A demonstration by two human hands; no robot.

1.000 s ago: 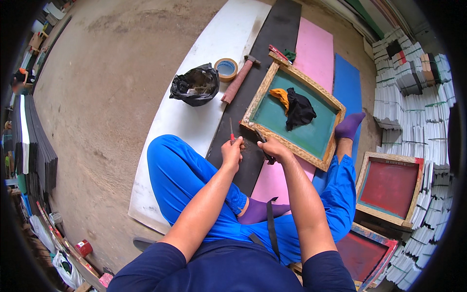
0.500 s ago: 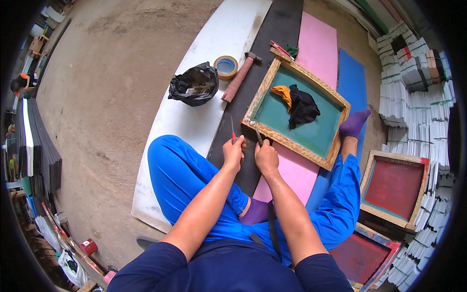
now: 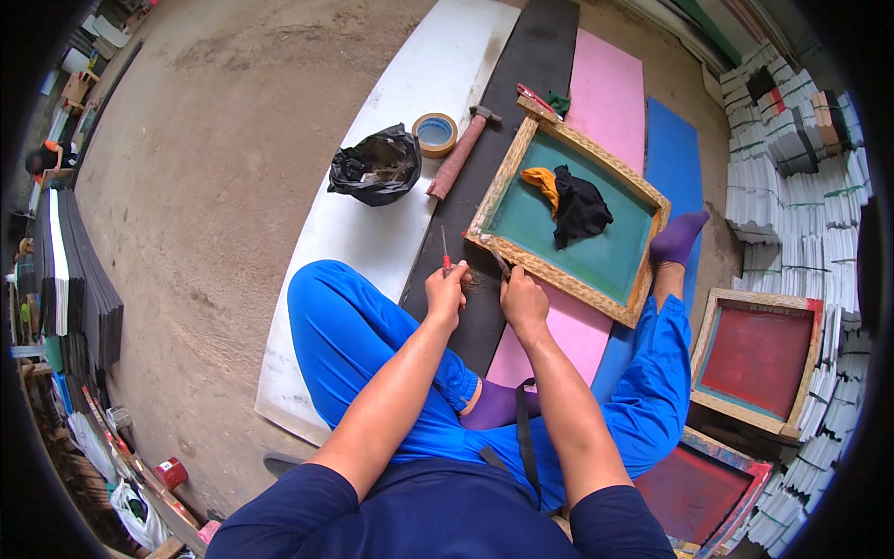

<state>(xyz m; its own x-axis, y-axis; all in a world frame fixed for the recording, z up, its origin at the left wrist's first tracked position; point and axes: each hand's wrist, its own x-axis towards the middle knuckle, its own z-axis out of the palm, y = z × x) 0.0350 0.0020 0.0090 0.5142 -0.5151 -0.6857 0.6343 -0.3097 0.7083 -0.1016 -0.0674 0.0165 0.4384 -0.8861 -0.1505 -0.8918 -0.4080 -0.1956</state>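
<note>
Gripping two tools beside the green mesh

Grasping a red-handled tool (image 3: 446,264) in the left hand (image 3: 447,295), with its thin shaft away from the body (a screwdriver, by its shape). Grasping a dark tool (image 3: 501,264) in the right hand (image 3: 524,303), mostly covered; cannot tell its kind. Just beyond the right hand, see the wooden frame (image 3: 559,277), with its near rail close to the dark tool's tip; touching or not, cannot tell.

Could skid off the wood under a hard push and tear the green mesh (image 3: 601,256), or stray sideways and jab the left hand, so near. Might also shove the frame along for want of bracing, or grind the loose crumbs (image 3: 475,279) between the hands into the black board (image 3: 456,216).

As for writing, can make out lettering-like marks on the red-meshed frame (image 3: 745,416), well right of the right hand; too small to read. Can find no legible label on the tape roll (image 3: 435,152) ahead of the left hand.
</note>
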